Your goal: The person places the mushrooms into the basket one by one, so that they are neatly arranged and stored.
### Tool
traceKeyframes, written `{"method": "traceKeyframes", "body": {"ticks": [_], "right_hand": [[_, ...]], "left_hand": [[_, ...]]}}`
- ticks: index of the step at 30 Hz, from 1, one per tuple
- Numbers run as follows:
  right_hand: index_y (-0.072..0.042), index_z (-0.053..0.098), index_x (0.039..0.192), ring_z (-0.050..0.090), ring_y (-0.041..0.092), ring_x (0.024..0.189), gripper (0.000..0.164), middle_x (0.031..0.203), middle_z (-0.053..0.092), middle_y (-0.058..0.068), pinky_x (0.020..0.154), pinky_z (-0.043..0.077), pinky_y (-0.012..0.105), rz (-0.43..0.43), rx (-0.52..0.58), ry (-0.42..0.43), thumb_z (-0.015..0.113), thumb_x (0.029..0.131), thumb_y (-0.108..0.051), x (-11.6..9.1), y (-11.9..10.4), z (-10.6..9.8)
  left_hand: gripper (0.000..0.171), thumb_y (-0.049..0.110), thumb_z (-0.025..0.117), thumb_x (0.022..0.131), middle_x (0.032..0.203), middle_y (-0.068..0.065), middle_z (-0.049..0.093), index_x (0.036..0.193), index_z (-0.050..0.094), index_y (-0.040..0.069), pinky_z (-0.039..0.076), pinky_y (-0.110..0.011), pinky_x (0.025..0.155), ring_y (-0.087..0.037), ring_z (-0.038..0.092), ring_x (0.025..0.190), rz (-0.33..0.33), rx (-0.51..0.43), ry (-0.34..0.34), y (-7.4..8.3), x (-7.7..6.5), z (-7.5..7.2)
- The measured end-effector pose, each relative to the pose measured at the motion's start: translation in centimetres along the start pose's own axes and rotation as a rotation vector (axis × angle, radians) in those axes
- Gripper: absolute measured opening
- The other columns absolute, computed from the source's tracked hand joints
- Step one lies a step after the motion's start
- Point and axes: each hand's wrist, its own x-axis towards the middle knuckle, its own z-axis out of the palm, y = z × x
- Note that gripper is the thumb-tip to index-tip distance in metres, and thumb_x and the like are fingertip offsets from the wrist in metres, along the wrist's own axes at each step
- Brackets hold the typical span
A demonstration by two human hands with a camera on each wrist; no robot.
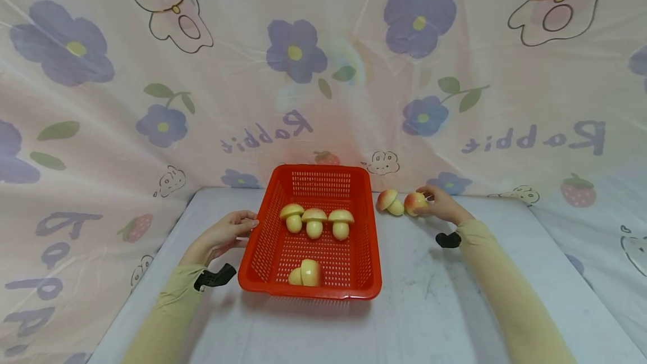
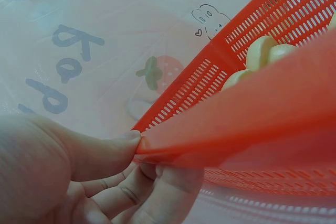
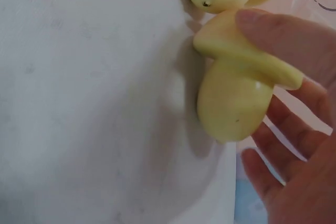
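My left hand pinches the left rim of a red plastic basket, thumb on top and fingers beneath, as the left wrist view shows. Inside the basket, three toy mushrooms with pale yellow caps and stems stand in a row, the middle mushroom among them. Another mushroom lies by the basket's near wall. At the table's far side my right hand holds a mushroom by its red-and-yellow cap, thumb on one side and fingers on the other. A similar mushroom lies just left of it.
The white table carries the basket near its middle. Behind it hangs a pink curtain printed with flowers and rabbits, close to the table's far edge. Black wrist cameras sit on both sleeves, such as the left camera.
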Motion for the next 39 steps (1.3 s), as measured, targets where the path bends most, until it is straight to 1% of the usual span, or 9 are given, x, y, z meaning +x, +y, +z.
{"method": "traceKeyframes", "body": {"ticks": [6, 13, 18, 20, 22, 25, 30, 33, 39], "right_hand": [[0.011, 0.044, 0.127, 0.048, 0.047, 0.111, 0.062, 0.126, 0.046, 0.031, 0.091, 0.043, 0.054, -0.001, 0.015, -0.03, 0.076, 0.082, -0.017, -0.6, 0.1, -0.2], [0.012, 0.04, 0.13, 0.049, 0.046, 0.109, 0.064, 0.12, 0.049, 0.033, 0.087, 0.045, 0.051, -0.008, 0.001, -0.049, 0.074, 0.084, -0.015, -1.3, -0.1, -0.1], [0.004, 0.052, 0.127, 0.054, 0.037, 0.105, 0.06, 0.115, 0.057, 0.022, 0.085, 0.047, 0.046, -0.027, -0.084, -0.036, 0.075, 0.083, -0.028, -1.5, 0.7, 0.0], [0.002, 0.055, 0.123, 0.055, 0.035, 0.103, 0.056, 0.112, 0.059, 0.017, 0.082, 0.048, 0.043, -0.035, -0.089, -0.043, 0.075, 0.082, -0.031, -1.6, 0.7, 0.0], [0.003, 0.055, 0.121, 0.055, 0.035, 0.102, 0.055, 0.11, 0.06, 0.016, 0.08, 0.048, 0.042, -0.04, -0.09, -0.055, 0.074, 0.083, -0.032, -1.7, 0.7, -0.1], [0.004, 0.056, 0.12, 0.054, 0.036, 0.102, 0.055, 0.112, 0.059, 0.017, 0.081, 0.048, 0.044, -0.014, -0.1, -0.063, 0.073, 0.085, -0.034, -2.1, 0.6, -0.2], [0.006, 0.054, 0.123, 0.052, 0.038, 0.11, 0.058, 0.122, 0.055, 0.023, 0.09, 0.044, 0.051, 0.044, -0.119, -0.062, 0.069, 0.088, -0.036, -2.9, 0.5, -0.2], [0.008, 0.052, 0.125, 0.05, 0.04, 0.112, 0.06, 0.125, 0.053, 0.026, 0.09, 0.043, 0.053, 0.058, -0.119, -0.057, 0.068, 0.089, -0.037, -3.5, 0.3, -0.2], [0.005, 0.05, 0.13, 0.049, 0.039, 0.112, 0.063, 0.128, 0.051, 0.026, 0.082, 0.048, 0.044, 0.103, -0.047, -0.07, 0.066, 0.089, -0.039, -4.9, -0.3, 0.0]], "left_hand": [[0.03, 0.013, 0.048, 0.101, 0.107, -0.015, 0.059, 0.121, 0.042, -0.009, 0.055, -0.041, 0.079, -0.023, 0.063, 0.092, 0.007, -0.001, -0.001, -0.1, -0.1, 0.0], [0.031, 0.014, 0.048, 0.102, 0.106, -0.015, 0.06, 0.121, 0.042, -0.01, 0.055, -0.041, 0.078, -0.023, 0.063, 0.093, 0.018, 0.002, -0.012, -0.2, 0.0, -0.1], [0.03, 0.013, 0.047, 0.102, 0.105, -0.014, 0.06, 0.121, 0.042, -0.01, 0.055, -0.04, 0.078, -0.022, 0.064, 0.092, 0.02, 0.003, -0.017, -0.1, 0.0, -0.1], [0.032, 0.013, 0.047, 0.102, 0.105, -0.014, 0.06, 0.121, 0.041, -0.011, 0.055, -0.04, 0.078, -0.022, 0.064, 0.091, 0.019, 0.004, -0.017, -0.1, 0.0, -0.1], [0.032, 0.013, 0.047, 0.102, 0.104, -0.014, 0.06, 0.122, 0.04, -0.011, 0.055, -0.039, 0.077, -0.022, 0.064, 0.091, 0.015, 0.0, -0.014, -0.1, -0.1, -0.1], [0.034, 0.013, 0.047, 0.102, 0.104, -0.015, 0.06, 0.123, 0.039, -0.012, 0.055, -0.039, 0.077, -0.022, 0.063, 0.09, 0.018, -0.001, -0.016, -0.1, -0.1, -0.1], [0.033, 0.013, 0.048, 0.102, 0.104, -0.015, 0.06, 0.122, 0.04, -0.012, 0.055, -0.04, 0.077, -0.022, 0.064, 0.09, 0.02, 0.002, -0.014, -0.1, -0.1, -0.1], [0.032, 0.013, 0.048, 0.101, 0.105, -0.015, 0.06, 0.121, 0.041, -0.011, 0.055, -0.04, 0.078, -0.023, 0.064, 0.091, 0.014, 0.004, -0.007, -0.1, 0.0, -0.1], [0.03, 0.013, 0.047, 0.102, 0.106, -0.015, 0.059, 0.121, 0.041, -0.009, 0.055, -0.042, 0.079, -0.024, 0.063, 0.093, 0.006, 0.009, -0.008, -0.2, 0.0, 0.0]]}}
